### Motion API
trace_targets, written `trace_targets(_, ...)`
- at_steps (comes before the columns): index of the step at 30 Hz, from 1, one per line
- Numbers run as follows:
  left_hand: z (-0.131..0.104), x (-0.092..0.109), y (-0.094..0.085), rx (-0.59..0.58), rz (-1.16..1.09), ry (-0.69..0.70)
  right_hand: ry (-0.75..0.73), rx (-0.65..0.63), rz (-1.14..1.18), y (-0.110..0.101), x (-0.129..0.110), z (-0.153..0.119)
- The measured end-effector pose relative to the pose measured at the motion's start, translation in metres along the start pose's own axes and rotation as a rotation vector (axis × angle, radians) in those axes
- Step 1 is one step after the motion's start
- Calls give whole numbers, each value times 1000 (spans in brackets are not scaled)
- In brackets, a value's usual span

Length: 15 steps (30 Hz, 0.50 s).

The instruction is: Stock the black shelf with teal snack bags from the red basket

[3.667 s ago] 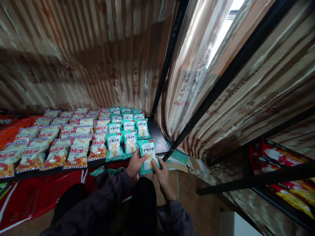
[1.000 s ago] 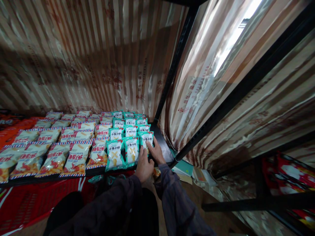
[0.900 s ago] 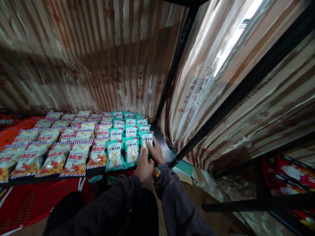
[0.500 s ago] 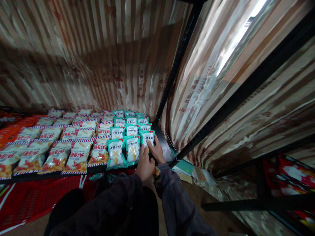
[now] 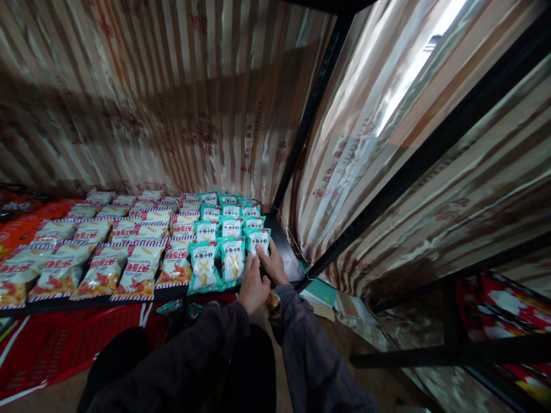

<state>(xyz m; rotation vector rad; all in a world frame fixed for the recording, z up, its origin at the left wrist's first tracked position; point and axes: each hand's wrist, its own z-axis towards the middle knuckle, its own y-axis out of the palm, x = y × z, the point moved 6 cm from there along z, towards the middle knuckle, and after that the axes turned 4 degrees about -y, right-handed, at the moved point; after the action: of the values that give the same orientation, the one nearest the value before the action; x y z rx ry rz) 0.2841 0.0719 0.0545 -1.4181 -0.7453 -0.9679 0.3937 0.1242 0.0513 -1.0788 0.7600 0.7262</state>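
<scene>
Between my two hands stands a green and white snack bag (image 5: 259, 238), at the right end of the front row on a black shelf (image 5: 284, 252). My left hand (image 5: 253, 287) presses its lower left side, and my right hand (image 5: 274, 265) wraps its right side with the fingers on its front. My wrists and fingers partly hide its lower half. Just left of my left hand is another green snack bag (image 5: 233, 258), leaning beside a similar one. Several more green bags stand in rows behind.
Left of the green bags are several rows of white and red snack bags (image 5: 140, 269), then orange packets (image 5: 19, 226). A red basket (image 5: 64, 350) lies below the shelf. Black posts (image 5: 301, 137) and striped curtain (image 5: 172, 86) close off the back and right.
Both hands stay on the same green bag with almost no movement. The view has shifted very slightly, so the shelf goods sit a little farther right in the picture.
</scene>
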Motion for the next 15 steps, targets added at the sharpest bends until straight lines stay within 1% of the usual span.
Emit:
trace_targets(7, 1, -4, 3, 3, 33, 35, 2, -15, -16, -2, -2, -4)
trace_targets(11, -1, 0, 1, -9, 18, 35, 16, -58, -44, -4, -4, -3)
trace_targets(15, -3, 4, -1, -30, 38, 15, 3, -64, -31, -5, -3, -3)
